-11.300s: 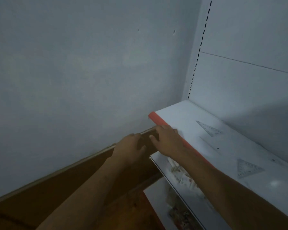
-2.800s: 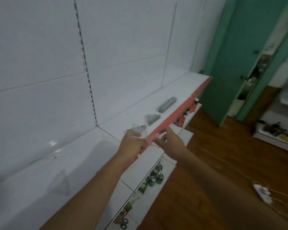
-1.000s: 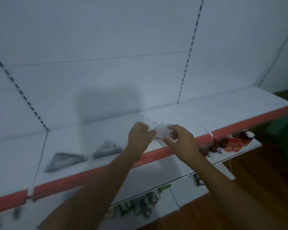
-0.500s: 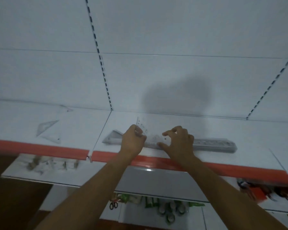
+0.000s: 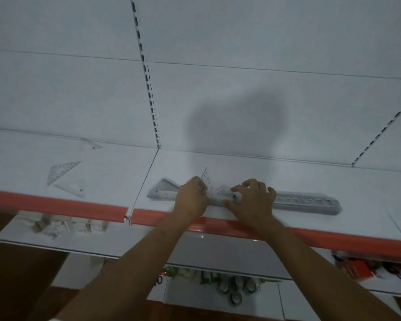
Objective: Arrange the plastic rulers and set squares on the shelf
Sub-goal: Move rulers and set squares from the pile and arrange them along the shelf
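Two hands over white shelf point(image 5: 252, 167) with orange front edge point(image 5: 322, 236). Left hand point(image 5: 191, 200): fingers curled, pinching clear set square point(image 5: 206, 179), tilted up on edge. Right hand point(image 5: 252, 200): fingers bent, tips on clear plastic pieces point(image 5: 222, 195) lying flat between both hands; firm grasp not determinable. Stack of set squares point(image 5: 162, 189) just left of left hand. Bundle of rulers point(image 5: 308, 202) lying flat to the right, near right hand. Two further set squares point(image 5: 60, 172) on adjoining left shelf section. Lower shelves point(image 5: 134, 253) holding small goods, blurred.
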`<control>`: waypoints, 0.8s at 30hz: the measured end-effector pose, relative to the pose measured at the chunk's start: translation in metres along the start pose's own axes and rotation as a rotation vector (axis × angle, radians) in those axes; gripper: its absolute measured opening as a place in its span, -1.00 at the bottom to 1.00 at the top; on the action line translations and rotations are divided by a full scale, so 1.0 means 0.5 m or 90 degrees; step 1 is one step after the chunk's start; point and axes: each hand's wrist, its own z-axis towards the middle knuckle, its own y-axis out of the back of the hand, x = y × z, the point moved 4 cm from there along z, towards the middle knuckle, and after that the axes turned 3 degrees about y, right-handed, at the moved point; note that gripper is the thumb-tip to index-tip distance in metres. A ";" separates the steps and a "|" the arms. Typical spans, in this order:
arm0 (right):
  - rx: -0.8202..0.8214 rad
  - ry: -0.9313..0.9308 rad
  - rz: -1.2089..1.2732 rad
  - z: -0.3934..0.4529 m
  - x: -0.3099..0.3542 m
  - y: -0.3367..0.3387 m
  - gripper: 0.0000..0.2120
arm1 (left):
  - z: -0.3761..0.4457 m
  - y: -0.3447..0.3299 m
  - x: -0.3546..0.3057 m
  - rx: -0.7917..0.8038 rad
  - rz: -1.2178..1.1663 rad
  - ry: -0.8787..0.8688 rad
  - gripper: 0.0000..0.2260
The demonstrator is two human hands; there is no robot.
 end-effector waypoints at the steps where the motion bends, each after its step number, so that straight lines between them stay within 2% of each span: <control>1: 0.007 -0.001 -0.001 0.001 0.001 0.001 -0.53 | 0.000 0.001 0.000 0.001 -0.005 0.003 -0.81; 5: 0.027 0.003 -0.004 0.000 0.005 0.002 -0.49 | -0.005 0.015 -0.006 -0.008 -0.046 0.018 -0.74; 7: -0.013 0.002 0.030 -0.002 0.007 0.008 -0.50 | -0.007 0.026 -0.012 0.000 -0.064 0.016 -0.72; 11: -0.118 0.084 0.229 -0.004 0.047 0.044 -0.77 | -0.020 0.038 -0.018 0.015 -0.119 0.025 -0.77; 14: -0.055 0.157 0.329 -0.008 0.098 0.062 -0.88 | -0.024 0.047 -0.010 -0.033 -0.179 0.040 -0.78; 16: -0.005 0.169 0.354 -0.009 0.121 0.059 -0.82 | -0.025 0.061 -0.006 -0.058 -0.235 0.072 -0.77; 19: 0.010 0.160 0.395 -0.009 0.142 0.056 -0.72 | -0.026 0.087 -0.006 -0.066 -0.375 0.125 -0.78; 24: 0.028 0.192 0.436 -0.013 0.216 0.055 -0.74 | -0.030 0.118 0.006 -0.079 -0.544 0.173 -0.81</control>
